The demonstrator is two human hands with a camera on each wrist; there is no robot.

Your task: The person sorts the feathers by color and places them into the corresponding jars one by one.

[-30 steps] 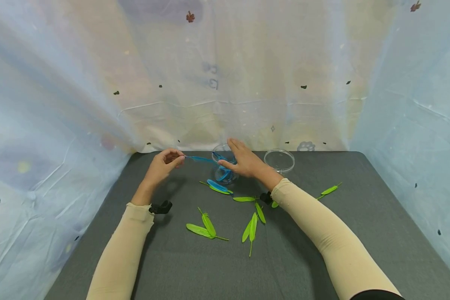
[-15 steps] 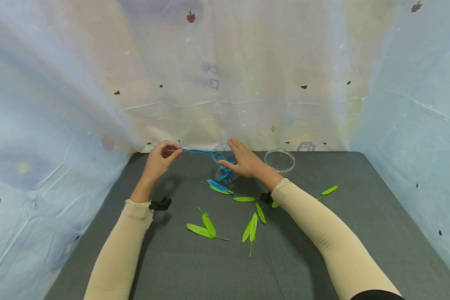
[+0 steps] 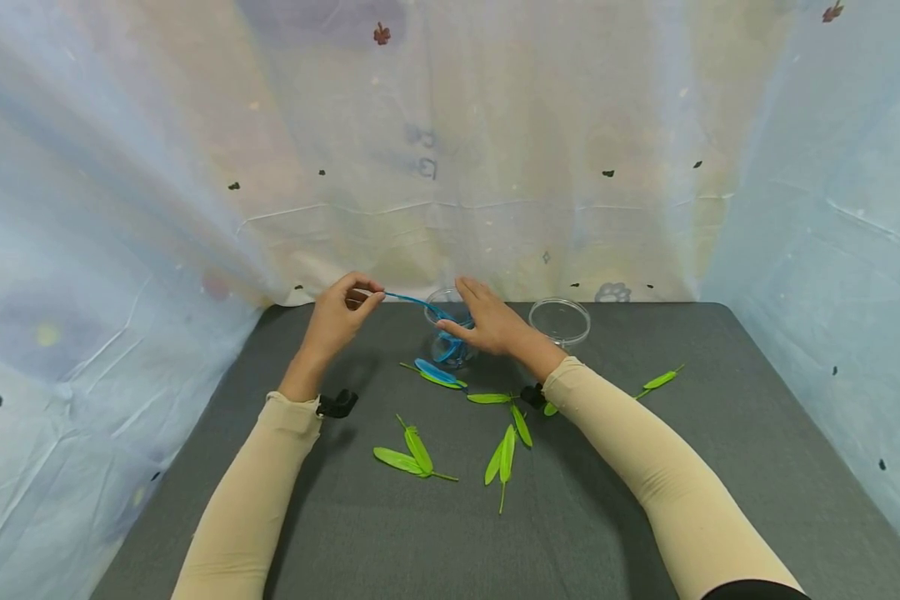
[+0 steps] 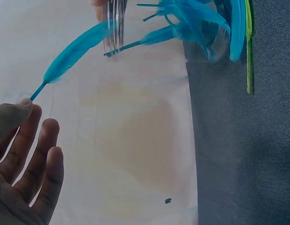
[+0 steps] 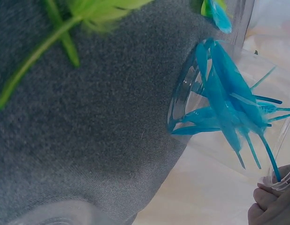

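My left hand (image 3: 337,312) pinches the quill of a blue feather (image 4: 72,51) between thumb and fingertips. The feather slants toward a clear jar (image 3: 444,354), its far end at the mouth. Around the jar's rim (image 4: 114,28), my right hand (image 3: 491,321) holds on with the thumb in front and the fingers behind. Several blue feathers (image 5: 222,93) lie inside the jar, some quills pointing to the mouth. On the table in front of the jar, another blue feather (image 3: 435,372) lies over a green feather (image 3: 444,383).
Green feathers (image 3: 418,454) lie scattered on the grey tabletop (image 3: 330,533), including one feather (image 3: 658,381) far to the right. A clear round lid or dish (image 3: 558,321) sits right of the jar. A pale patterned curtain (image 3: 495,225) encloses the back and sides.
My left hand has risen with the pinched feather, shifted slightly left, then come back right toward the jar's mouth. My right hand and the jar have stayed in place.
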